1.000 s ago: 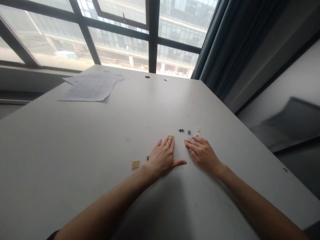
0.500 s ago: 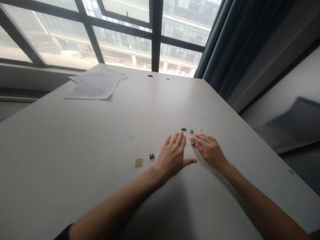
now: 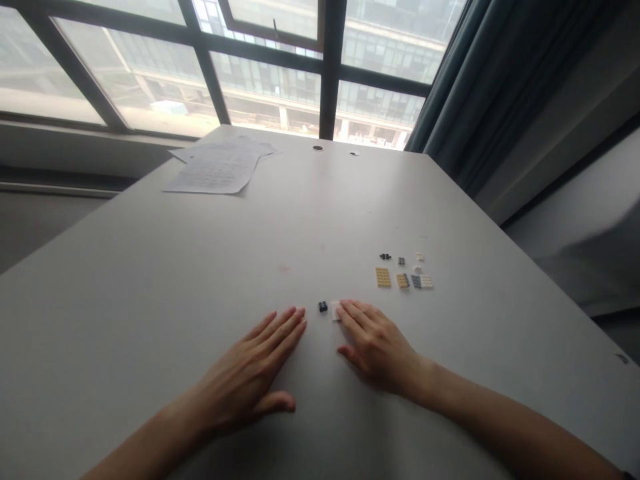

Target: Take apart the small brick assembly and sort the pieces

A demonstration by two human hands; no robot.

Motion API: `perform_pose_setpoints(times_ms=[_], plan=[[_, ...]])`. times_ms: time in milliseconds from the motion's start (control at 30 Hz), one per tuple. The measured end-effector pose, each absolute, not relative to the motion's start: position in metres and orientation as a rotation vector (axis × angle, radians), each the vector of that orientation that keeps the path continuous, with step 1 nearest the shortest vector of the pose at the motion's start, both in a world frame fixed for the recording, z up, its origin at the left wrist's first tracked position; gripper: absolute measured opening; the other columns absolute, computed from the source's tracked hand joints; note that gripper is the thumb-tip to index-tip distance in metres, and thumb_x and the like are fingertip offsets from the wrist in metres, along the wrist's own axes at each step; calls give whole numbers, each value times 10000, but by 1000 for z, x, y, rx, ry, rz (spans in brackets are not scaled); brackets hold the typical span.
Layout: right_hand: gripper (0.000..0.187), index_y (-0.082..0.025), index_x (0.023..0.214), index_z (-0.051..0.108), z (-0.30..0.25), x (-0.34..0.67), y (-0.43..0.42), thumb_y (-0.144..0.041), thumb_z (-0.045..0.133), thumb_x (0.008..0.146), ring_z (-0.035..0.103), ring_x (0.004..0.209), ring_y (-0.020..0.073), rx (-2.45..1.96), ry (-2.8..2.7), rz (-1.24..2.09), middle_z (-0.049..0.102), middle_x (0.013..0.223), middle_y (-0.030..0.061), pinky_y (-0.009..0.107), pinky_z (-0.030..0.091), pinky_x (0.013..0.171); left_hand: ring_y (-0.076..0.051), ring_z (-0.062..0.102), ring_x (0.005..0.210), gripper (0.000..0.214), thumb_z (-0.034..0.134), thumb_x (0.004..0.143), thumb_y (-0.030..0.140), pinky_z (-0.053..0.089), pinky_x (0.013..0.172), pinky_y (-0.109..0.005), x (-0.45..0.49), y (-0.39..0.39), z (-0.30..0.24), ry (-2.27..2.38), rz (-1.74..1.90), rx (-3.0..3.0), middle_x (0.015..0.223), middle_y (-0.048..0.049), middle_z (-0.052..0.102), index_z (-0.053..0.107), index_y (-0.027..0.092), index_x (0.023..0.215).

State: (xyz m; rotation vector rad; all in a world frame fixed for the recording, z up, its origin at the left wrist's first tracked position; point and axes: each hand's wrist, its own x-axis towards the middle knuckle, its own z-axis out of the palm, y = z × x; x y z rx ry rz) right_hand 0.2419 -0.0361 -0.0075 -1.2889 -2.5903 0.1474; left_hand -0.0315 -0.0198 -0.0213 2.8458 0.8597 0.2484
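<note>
My left hand lies flat on the table with its fingers stretched out and thumb apart, holding nothing. Just right of its fingertips is a small black toy building brick. The fingertips of my right hand rest over the edge of a flat white piece, partly covering it; the fingers are extended rather than gripping. Beyond the right hand are a tan studded plate, a tan piece with grey studs at its side, and a grey-and-white pair of plates.
Behind those plates are a small black piece, a grey piece and little white pieces. Printed papers lie at the white table's far left, before the window. A dark curtain hangs at right.
Both hands have moved back toward me and to the left, uncovering the plates at right. The tan plate formerly left of the black brick is now hidden around my left fingertips.
</note>
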Motion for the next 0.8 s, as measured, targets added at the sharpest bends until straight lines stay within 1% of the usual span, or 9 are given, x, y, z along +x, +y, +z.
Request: perform_pose_setpoints(times_ms=[133,300,367,500,667,800], plan=[[561,-62,1393,390,-14,240,-41,-373,437,928,350,1350,274,-1266,-2642,155,390,1449,173,439,315,1120,-311,257,1391,970,419,790,724,199,1152,-462,-26,-24,-27,888,223,2829,1527,-152,207,52,173,1497],[536,-88,1383,416,-17,273,-63,-375,446,932,342,1359,261,-1298,-2621,120,395,1450,147,445,338,1114,-322,252,1391,1011,396,761,763,200,1151,-456,3,-43,-28,766,199,2833,1527,-153,202,54,160,1498],[515,-102,1384,419,-17,295,-71,-345,451,931,345,1359,256,-1339,-2607,100,400,1448,138,448,359,1103,-321,240,1395,1017,369,758,777,203,1151,-452,26,-47,-27,700,190,2825,1524,-162,206,80,139,1496],[524,-152,1417,375,-18,346,-77,-280,463,917,376,1343,250,-1445,-2521,28,421,1436,131,463,399,1075,-327,230,1397,987,323,773,781,212,1141,-465,81,-34,-25,642,234,2808,1509,-191,240,194,98,1474],[508,-182,1418,375,-24,391,-67,-291,445,927,409,1322,249,-1596,-2407,-42,450,1418,125,479,402,1067,-311,198,1410,950,274,807,766,184,1148,-459,133,-2,-31,710,319,2814,1509,-202,238,266,61,1444],[489,-167,1399,399,-28,399,-58,-312,440,933,412,1318,246,-1620,-2374,-40,459,1410,131,475,385,1078,-315,194,1411,945,256,816,761,178,1149,-456,150,8,-31,752,322,2816,1511,-209,229,283,45,1433]])
